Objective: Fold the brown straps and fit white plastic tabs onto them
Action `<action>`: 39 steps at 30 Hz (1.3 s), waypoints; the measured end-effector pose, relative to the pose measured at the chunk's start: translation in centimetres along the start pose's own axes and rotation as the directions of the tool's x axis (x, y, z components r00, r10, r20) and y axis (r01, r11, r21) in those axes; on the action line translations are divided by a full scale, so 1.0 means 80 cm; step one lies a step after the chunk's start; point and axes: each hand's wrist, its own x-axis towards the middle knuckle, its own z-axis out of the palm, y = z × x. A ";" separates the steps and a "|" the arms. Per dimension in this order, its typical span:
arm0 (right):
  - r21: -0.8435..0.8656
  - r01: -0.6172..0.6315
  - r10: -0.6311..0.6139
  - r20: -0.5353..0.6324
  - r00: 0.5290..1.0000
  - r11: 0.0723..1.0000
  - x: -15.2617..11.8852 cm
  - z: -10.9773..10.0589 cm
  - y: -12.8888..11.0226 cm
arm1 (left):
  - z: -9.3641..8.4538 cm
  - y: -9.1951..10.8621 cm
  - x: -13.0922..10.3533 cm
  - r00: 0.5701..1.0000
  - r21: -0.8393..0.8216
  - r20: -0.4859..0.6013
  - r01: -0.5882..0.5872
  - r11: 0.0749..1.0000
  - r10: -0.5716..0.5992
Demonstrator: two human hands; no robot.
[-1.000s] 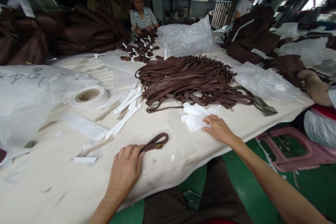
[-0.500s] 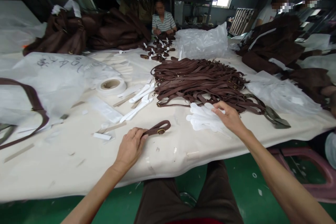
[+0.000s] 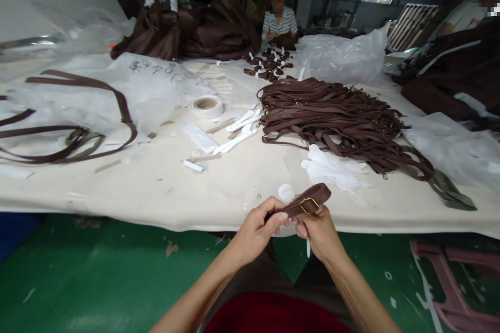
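Note:
My left hand point(image 3: 255, 229) is closed on a folded brown strap point(image 3: 321, 194) with a gold buckle, held up over the table's front edge. Close against it, my right hand point(image 3: 322, 231) pinches a white round-ended strip point(image 3: 286, 192). That strip passes beneath the strap, and its thin tail hangs below the fingers. Some of the right fingers are hidden behind the strap. Beyond both hands lies a fanned pile of similar white strips point(image 3: 332, 169). Behind that spreads a large heap of brown straps point(image 3: 332, 119) with small metal fittings.
A white tape roll point(image 3: 205, 108) lies left of the heap, near white ridged strips point(image 3: 238, 138). Loose brown straps point(image 3: 127, 109) curl over plastic sheeting at left. Brown bags point(image 3: 211, 31) stand behind. Across the table sits a person point(image 3: 279, 21). A pink stool point(image 3: 461, 291) is at lower right.
My right hand has left the white pile with a strip and come to my left hand. The strap has been raised off the table and brought right. The view has swung left.

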 end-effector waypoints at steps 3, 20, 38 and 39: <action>0.009 -0.029 0.029 0.003 1.000 1.000 -0.014 0.000 0.006 | 0.001 -0.010 -0.010 1.000 -0.119 -0.011 0.026 0.993 -0.027; -0.306 0.112 -0.064 0.163 0.985 0.945 -0.056 0.038 0.036 | -0.033 -0.026 -0.031 0.947 0.169 -0.305 -0.047 0.985 0.097; -0.097 0.517 -0.478 0.266 0.837 0.851 -0.073 0.003 0.020 | 0.010 -0.029 -0.018 0.960 0.141 -0.218 -0.145 0.979 0.174; -0.073 0.474 -0.448 0.227 0.864 0.877 -0.072 0.005 0.021 | 0.010 -0.029 -0.020 0.959 0.134 -0.225 -0.144 0.981 0.171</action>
